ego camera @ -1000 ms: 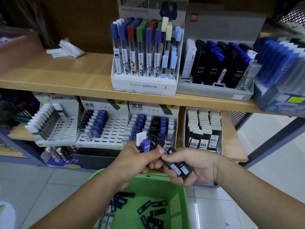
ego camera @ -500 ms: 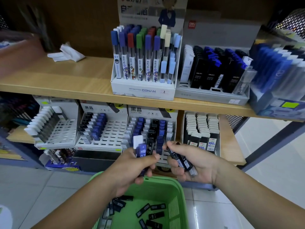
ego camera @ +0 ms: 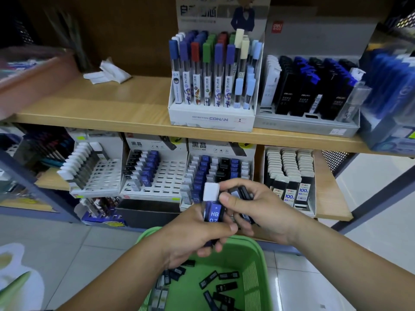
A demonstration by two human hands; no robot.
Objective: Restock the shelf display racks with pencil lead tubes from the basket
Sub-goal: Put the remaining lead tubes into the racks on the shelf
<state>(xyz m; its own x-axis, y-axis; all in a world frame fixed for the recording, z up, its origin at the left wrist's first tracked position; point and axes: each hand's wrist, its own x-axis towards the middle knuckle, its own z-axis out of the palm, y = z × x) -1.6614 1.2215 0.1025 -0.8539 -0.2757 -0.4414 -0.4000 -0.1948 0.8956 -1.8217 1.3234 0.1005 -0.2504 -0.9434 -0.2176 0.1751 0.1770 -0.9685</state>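
Right hand (ego camera: 266, 213) moved in, gripping black tubes (ego camera: 245, 194); left hand (ego camera: 193, 234) grips blue tube (ego camera: 214, 212).

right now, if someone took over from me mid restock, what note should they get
Left hand grips a blue HB 0.7 tube with a white cap, above the green basket.
Right hand holds a few black tubes; its thumb touches the blue tube's cap.
Done: the slotted rack left of the hands is part filled, many slots empty.
Left: place the held tubes, then the loose tubes lying in the basket.
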